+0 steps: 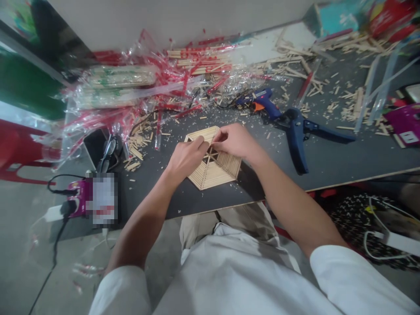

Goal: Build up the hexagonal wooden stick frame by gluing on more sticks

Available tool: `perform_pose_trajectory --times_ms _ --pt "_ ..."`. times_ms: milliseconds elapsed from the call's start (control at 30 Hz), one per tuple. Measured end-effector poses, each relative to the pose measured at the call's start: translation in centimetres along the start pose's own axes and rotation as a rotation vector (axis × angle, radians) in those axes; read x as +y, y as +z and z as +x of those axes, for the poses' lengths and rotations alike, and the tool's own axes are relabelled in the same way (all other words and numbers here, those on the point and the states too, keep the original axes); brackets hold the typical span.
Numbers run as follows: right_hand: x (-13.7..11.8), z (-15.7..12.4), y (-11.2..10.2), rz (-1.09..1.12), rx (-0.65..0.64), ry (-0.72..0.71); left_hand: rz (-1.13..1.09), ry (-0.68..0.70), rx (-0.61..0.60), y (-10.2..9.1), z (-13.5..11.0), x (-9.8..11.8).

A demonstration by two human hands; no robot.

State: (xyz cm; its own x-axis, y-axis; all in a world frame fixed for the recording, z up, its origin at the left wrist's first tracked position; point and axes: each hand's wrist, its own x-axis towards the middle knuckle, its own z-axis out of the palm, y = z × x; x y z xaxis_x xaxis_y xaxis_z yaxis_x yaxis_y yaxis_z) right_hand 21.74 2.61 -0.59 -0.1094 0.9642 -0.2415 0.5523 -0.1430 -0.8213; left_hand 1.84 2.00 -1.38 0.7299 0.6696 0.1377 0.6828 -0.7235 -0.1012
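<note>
A many-sided panel of thin wooden sticks (216,173), with spokes meeting at an open middle, lies flat on the dark table in front of me. My left hand (187,158) rests over its left side, fingers bent and pressed together close to the open middle. From the upper right, my right hand (236,139) comes in with thumb and forefinger pinched close to the left fingertips. Whatever the fingertips hold is too small to make out. Beyond the right hand lies a blue glue gun (268,104), and beside it a dark blue hand cutter (297,135) with its handles spread.
Bundles of wrapped sticks (123,76) and red plastic wrappers fill the back left of the table (344,159). Cut stick pieces (315,72) scatter across the back right. Glasses (109,151), a phone and a purple power strip (78,199) with cables lie at the left.
</note>
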Motion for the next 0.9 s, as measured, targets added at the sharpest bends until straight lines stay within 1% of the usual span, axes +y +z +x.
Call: perform_pose_trajectory --times_ms 200,400,500,600,767,900 --pt "0.7 0.3 -0.2 0.079 -0.048 -0.023 -0.052 -0.035 0.018 0.2 0.0 0.1" --pt "1.2 0.3 -0.6 0.043 -0.100 -0.138 -0.132 -0.130 0.034 -0.4 0.1 0.7" --pt "0.9 -0.1 -0.6 0.091 -0.132 -0.170 -0.161 -0.153 0.070 -0.6 0.0 1.0" --pt "0.9 -0.4 -0.4 0.208 -0.129 -0.173 -0.184 -0.181 0.112 -0.6 -0.1 1.3" --pt "1.4 -0.4 -0.2 0.316 -0.114 -0.133 -0.212 -0.207 0.109 -0.2 0.0 1.4" --pt "0.9 -0.4 -0.1 0.357 -0.077 -0.131 -0.118 -0.171 0.088 0.1 0.1 1.1"
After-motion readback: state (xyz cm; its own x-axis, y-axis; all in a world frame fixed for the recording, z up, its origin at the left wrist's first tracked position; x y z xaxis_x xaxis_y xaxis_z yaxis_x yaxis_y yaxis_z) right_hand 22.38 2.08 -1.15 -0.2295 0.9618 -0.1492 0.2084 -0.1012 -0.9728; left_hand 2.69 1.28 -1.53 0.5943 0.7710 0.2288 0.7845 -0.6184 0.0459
